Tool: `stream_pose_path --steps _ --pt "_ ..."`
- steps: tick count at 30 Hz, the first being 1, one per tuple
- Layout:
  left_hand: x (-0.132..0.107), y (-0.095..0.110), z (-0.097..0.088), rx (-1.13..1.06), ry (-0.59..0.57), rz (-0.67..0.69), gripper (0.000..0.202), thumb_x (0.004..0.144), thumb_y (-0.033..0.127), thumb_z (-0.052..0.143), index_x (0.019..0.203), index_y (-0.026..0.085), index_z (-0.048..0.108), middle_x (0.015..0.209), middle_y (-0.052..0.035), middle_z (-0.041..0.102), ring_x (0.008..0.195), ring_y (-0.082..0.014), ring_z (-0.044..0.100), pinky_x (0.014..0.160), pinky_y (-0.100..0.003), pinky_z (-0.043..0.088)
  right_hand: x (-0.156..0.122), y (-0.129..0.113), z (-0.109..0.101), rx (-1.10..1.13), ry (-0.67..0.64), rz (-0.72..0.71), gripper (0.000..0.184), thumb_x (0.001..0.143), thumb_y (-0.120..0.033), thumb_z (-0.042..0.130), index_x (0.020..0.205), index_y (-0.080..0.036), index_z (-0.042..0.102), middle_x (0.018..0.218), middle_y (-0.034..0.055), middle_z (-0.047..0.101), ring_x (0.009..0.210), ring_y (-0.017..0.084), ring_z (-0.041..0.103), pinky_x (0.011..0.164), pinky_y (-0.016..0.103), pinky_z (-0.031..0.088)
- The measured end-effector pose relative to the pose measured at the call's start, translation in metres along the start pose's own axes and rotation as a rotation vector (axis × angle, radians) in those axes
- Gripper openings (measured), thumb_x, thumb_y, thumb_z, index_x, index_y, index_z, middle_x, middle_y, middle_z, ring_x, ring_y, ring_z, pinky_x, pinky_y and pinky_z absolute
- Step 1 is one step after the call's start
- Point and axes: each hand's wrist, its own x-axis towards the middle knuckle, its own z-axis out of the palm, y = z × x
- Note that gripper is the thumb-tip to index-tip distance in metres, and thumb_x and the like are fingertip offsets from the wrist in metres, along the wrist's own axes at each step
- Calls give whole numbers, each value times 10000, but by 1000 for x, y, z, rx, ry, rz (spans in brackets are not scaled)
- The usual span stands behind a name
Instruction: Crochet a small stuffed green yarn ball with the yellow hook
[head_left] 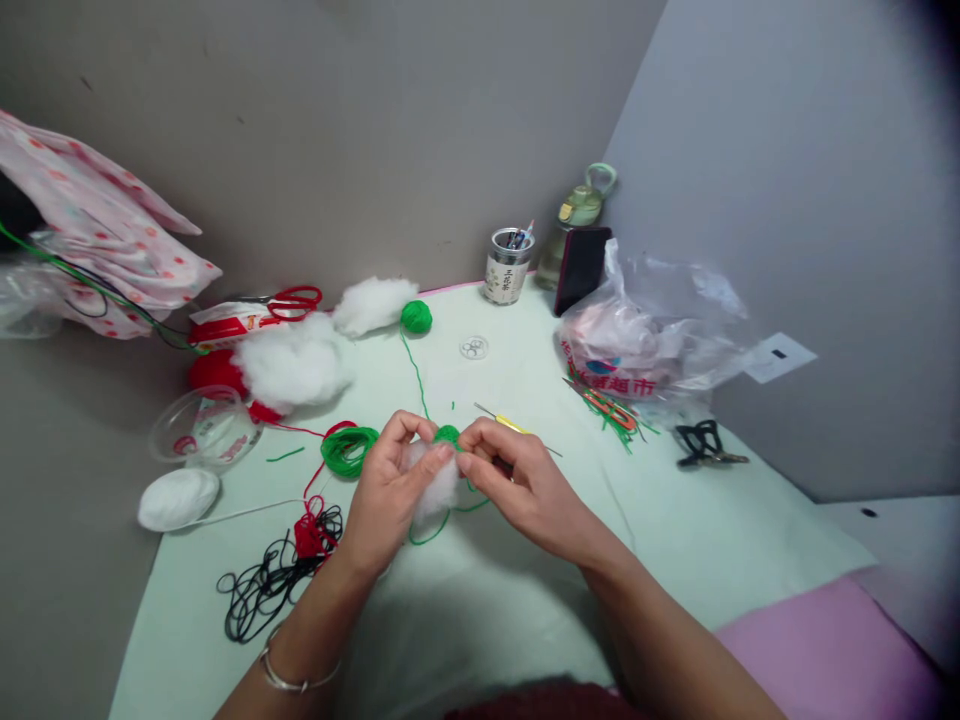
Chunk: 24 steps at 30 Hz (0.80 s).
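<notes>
The left hand (pixel 390 485) is gripping fluffy white stuffing (pixel 436 490). Just beside it, the right hand (pixel 521 480) is pinching a small, bright green yarn piece (pixel 448 434).

This looks like a home, in a corner given over to yarn craft: a covered table (pixel 697 530) against plain walls (pixel 420 150). Green yarn (pixel 349 455) lies just left of the left hand (pixel 386 490), with stuffing (pixel 292 365) and scissors (pixel 294 303) farther beyond. Past the right hand (pixel 525 480) stand a pen can (pixel 504 282), a bottle (pixel 582 206) and a shopping bag (pixel 652 330).
</notes>
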Motion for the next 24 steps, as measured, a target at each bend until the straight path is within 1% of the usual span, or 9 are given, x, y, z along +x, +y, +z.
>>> stream_pose_path --steps 4,6,10,12,14,17,19,21,24 --pt "0 -1 3 154 187 135 211 790 166 735 800 214 529 792 32 518 707 -118 467 644 -216 390 -1 1 2 -69 -108 -88 136 882 -123 570 809 -216 502 674 -77 372 588 86 331 568 224 293" --pt "0 -2 6 96 166 84 206 811 213 723 794 212 518 758 38 494 665 -114 435 604 -213 371 0 7 4 -166 -79 -172 134 877 -114 575 810 -211 512 701 -62 420 613 90 374 597 229 308" --pt "-1 -2 10 -147 32 -100 263 861 359 742 862 223 517 756 49 501 594 -98 416 524 -207 343 3 17 8 -258 104 -253 125 905 -170 608 803 -207 547 687 -51 470 635 100 434 616 235 321" --pt "-3 -1 10 -181 20 -83 261 886 394 744 902 229 542 783 47 509 600 -93 430 531 -204 365 4 18 8 -226 176 -214 155 884 -162 608 757 -208 531 650 -63 437 601 93 398 595 235 305" --pt "-4 -1 9 -163 -1 -43 230 918 410 728 949 240 577 879 28 557 644 -93 467 559 -204 391 5 16 7 -162 213 -132 162 858 -159 597 725 -210 518 624 -72 406 576 89 358 571 237 286" --pt "-6 -1 6 -81 -41 22 205 900 359 768 973 256 607 1174 -10 612 857 -124 567 672 -214 441 7 13 4 -41 239 -4 160 833 -192 596 695 -211 517 601 -78 372 563 89 328 542 240 266" --pt "-7 -1 5 -9 -40 49 197 886 325 786 932 248 611 1257 -19 608 958 -148 575 731 -226 448 7 12 4 18 239 40 186 830 -214 596 667 -210 507 592 -78 356 563 90 318 534 243 259" --pt "-7 0 6 30 -23 50 195 900 340 769 906 240 601 1172 -26 627 899 -147 566 710 -236 440 6 10 3 42 219 51 212 833 -224 597 647 -208 497 586 -75 358 566 90 321 536 245 260" --pt "-7 3 7 23 -5 50 225 902 370 760 1006 260 594 1017 -11 622 767 -135 539 653 -243 436 6 9 2 45 166 55 239 858 -230 592 645 -208 486 585 -73 366 569 90 325 538 246 260"
